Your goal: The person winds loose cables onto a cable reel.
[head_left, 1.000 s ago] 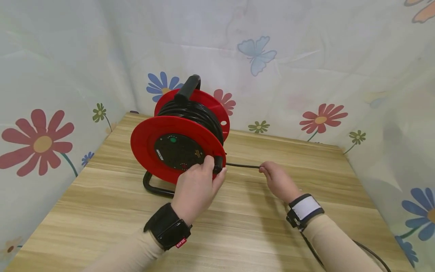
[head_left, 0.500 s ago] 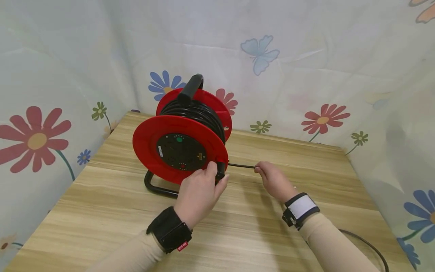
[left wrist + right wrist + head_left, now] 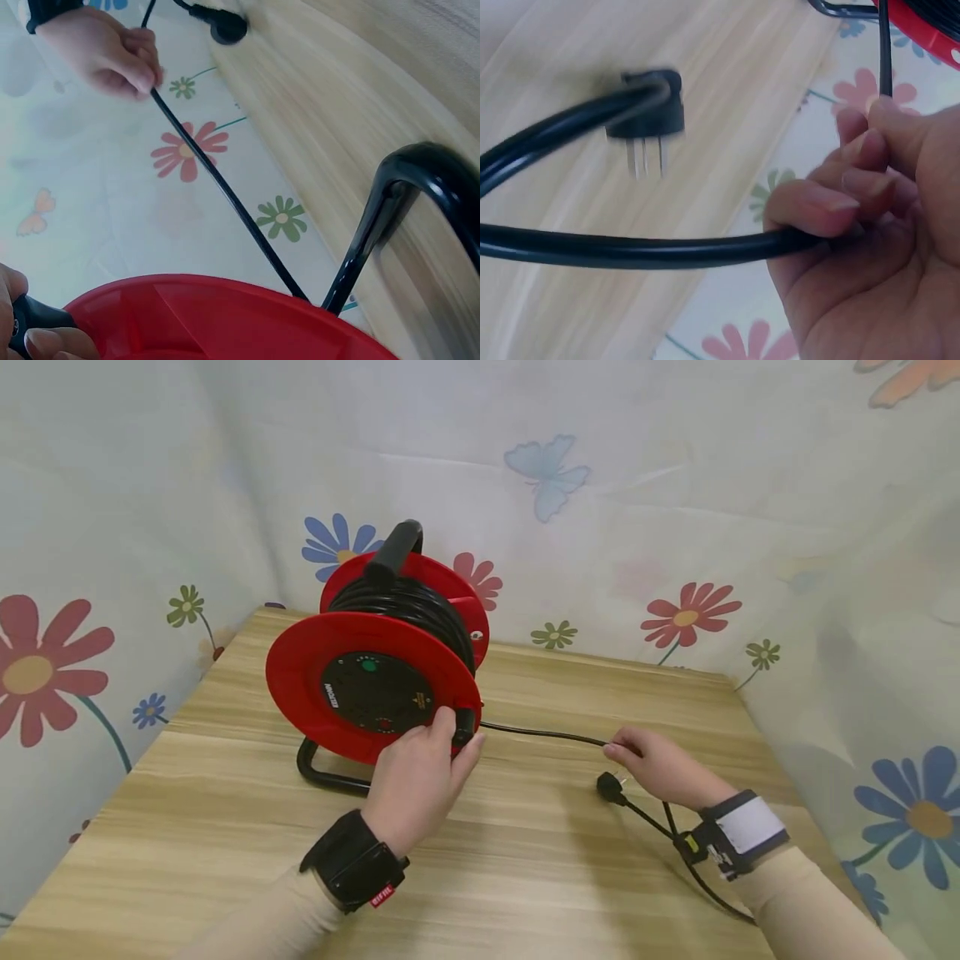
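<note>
A red cable reel [image 3: 292, 672] with a black centre panel and carry handle [image 3: 395, 553] stands on its black tube frame, wound with black cable [image 3: 408, 603]. My left hand [image 3: 416, 777] grips the small black crank knob [image 3: 464, 725] at the lower right of the front disc. To the right, my right hand [image 3: 667, 766] pinches the free cable [image 3: 540, 732] between thumb and finger; in the right wrist view the other fingers curl over the cable too. The cable's plug [image 3: 610, 787], prongs showing [image 3: 646, 156], dangles just left of that hand.
The wooden table [image 3: 510, 893] carries the reel near its left rear. A white curtain [image 3: 637, 527] printed with flowers and butterflies stands behind and along both sides. The cable's tail [image 3: 708, 889] loops below the right wrist.
My right hand first shifts slightly left toward the reel, then out to the right along the cable. The plug has come into view below it. My left hand stays on the crank knob.
</note>
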{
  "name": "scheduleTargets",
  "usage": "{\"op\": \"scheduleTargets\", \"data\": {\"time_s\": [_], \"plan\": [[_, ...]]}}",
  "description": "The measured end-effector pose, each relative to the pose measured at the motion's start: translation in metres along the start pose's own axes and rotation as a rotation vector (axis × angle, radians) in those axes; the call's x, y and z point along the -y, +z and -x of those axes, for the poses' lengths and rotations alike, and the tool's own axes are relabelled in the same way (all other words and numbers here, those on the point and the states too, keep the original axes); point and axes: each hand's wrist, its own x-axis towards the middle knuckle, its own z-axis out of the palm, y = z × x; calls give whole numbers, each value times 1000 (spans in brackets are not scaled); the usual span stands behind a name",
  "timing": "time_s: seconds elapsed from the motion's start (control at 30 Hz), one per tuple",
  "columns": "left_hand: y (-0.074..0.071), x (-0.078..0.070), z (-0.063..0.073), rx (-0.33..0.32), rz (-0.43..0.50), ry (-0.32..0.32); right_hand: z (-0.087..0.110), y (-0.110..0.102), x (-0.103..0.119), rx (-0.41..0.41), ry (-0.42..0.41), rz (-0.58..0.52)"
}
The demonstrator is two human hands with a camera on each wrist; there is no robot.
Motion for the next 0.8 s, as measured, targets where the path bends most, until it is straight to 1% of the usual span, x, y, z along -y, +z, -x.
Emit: {"op": "scheduleTargets", "data": {"time_s": [0.1,0.23,0.3,0.4,0.5,0.57,0.7,0.8], "plan": [[-5,-1,-3,7,-4,-13,9,-8,-4,-3,16,20],[-9,-3,-5,5,-13,-7,21,-15,-17,-57,68,51],[-11,-4,-6,8,-17,-7,27,-19,-26,-88,104,83],[-12,-6,-7,15,-7,-18,36,-22,-50,-135,112,129],[-13,-7,-7,22,-2,-31,43,-20,-74,-179,83,146],[-13,-7,-7,24,-3,-36,46,-18,-86,-210,40,147],[-12,-7,-7,29,-12,-36,45,-13,-97,-259,-27,158],[-11,-7,-6,45,-19,-30,43,-10,-101,-285,-35,167]]}}
